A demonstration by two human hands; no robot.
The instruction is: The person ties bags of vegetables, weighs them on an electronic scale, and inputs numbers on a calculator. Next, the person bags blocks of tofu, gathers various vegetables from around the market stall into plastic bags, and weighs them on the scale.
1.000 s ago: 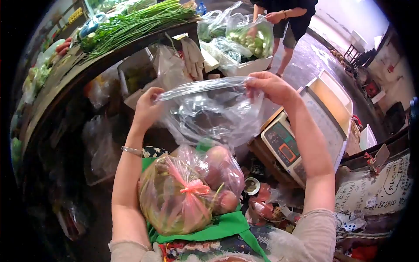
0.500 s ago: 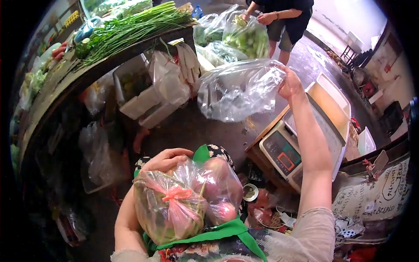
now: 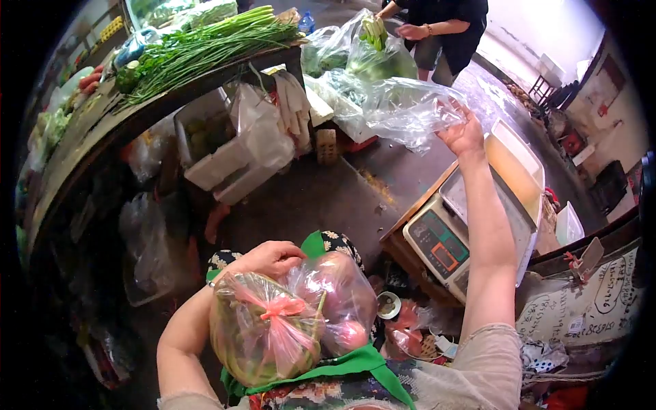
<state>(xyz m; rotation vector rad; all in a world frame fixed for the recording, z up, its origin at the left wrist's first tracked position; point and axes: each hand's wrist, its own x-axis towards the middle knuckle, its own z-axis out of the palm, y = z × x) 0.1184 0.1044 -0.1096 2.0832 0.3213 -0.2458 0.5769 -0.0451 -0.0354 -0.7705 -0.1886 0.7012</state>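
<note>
While aloft, bag (image 3: 403, 109) in right hand (image 3: 463, 135)

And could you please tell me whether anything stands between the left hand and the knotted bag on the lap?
Nothing visible does: the left hand lies at the far edge of the knotted bag, though contact is unclear.

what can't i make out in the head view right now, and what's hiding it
All in the head view:
- Left hand: palm hidden by the back of the hand.
- Right hand: exact grip on the clear bag obscured by shiny, crumpled plastic.
- Tied bag: full contents obscured by its plastic and red knot.
- Scale: panel markings too small to read.
- Person opposite: head cut off by the top edge.
</note>
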